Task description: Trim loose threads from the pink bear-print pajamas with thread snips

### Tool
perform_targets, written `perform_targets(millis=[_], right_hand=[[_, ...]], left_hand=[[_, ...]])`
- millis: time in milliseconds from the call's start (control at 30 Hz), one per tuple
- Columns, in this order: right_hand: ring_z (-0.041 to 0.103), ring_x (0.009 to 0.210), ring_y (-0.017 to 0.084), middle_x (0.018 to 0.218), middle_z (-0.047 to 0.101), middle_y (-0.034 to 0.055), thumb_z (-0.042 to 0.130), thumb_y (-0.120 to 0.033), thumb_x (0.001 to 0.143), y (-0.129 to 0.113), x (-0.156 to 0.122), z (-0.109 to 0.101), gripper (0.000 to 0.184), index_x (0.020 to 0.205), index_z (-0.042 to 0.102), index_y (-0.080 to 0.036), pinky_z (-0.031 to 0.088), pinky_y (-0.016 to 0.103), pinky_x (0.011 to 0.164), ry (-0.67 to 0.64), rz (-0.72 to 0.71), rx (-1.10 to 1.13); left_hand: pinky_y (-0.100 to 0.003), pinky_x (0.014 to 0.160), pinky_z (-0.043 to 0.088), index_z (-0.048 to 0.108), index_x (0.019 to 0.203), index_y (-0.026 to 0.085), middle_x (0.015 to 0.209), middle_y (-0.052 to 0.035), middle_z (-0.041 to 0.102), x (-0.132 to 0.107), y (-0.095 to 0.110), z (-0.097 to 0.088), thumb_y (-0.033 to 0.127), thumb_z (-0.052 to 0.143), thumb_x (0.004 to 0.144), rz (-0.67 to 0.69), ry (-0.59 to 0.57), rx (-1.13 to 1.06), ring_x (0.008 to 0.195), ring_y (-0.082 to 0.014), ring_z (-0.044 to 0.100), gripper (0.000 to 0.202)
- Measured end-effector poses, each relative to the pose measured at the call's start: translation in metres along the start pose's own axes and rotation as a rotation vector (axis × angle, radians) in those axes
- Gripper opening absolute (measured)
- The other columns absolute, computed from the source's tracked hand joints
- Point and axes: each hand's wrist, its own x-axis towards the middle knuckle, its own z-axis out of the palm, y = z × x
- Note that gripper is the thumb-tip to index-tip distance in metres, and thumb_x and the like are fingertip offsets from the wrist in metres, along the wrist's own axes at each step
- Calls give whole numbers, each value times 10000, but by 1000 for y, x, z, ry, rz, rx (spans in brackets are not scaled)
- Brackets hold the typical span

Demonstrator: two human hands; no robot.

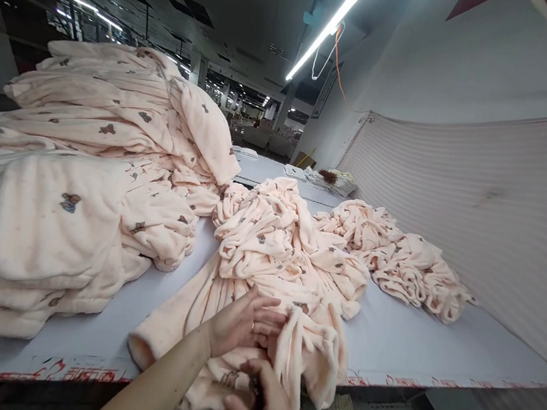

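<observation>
While two hands meet at the near edge of the table (386, 341), they share one garment (307, 354), a peach fleece piece with small bear prints that hangs partly over that edge. The left hand (244, 323) lies on top of it, fingers bent and a little spread, closed into a fold of the fleece; a ring shows on one finger. The right hand (263, 407) sits lower, just off the edge, its fingers curled and pinching the same garment from below. Something small and dark shows between them, too small to make out.

Four masses of the same fleece lie on the table. Two are crumpled: the middle heap (274, 232), which the garment trails out of, and the right heap (397, 262) nearer the right edge, with bare table between them. Two are folded: a tall stack (106, 95) at the far left and a lower stack (48, 229) at the near left corner, touching each other. The tall stack hides the room behind it, and its spilled foot lies just beside the middle heap.

At the far edge sits one small pile of pale sheets (332, 180), too distant to identify. One striped cloth wall (504, 215) runs along the right edge, and one lit tube (327, 27) hangs overhead.
</observation>
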Motion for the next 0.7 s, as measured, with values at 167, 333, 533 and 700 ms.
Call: perform_targets(millis=[167,333,533,700], right_hand=[[657,922,220,978,695,54,559,-199,787,6,20,20,208,982,629,-216,512,288,775,-45,65,-124],[613,1026,227,1087,650,53,547,-210,796,4,40,5,282,1067,620,-235,483,311,841,-202,103,-146],[594,858,169,897,600,13,460,-82,740,1,48,-6,212,865,565,-217,451,251,760,-195,43,-155],[613,887,204,973,625,21,500,-135,769,10,49,-26,191,913,575,-237,455,284,732,-197,97,-318]], left_hand=[[-315,863,451,580,1022,179,1054,-82,664,-42,11,-29,530,455,852,224,383,122,980,-210,623,409],[-243,588,398,548,732,210,583,51,530,-89,-40,-33,378,552,798,201,750,598,567,-141,523,180],[-329,706,450,532,777,221,813,-47,636,-64,-90,-23,265,482,775,225,808,1084,788,-232,612,67],[-283,709,502,503,966,238,898,-49,639,-42,-101,-24,246,393,830,459,801,799,801,-193,629,176]])
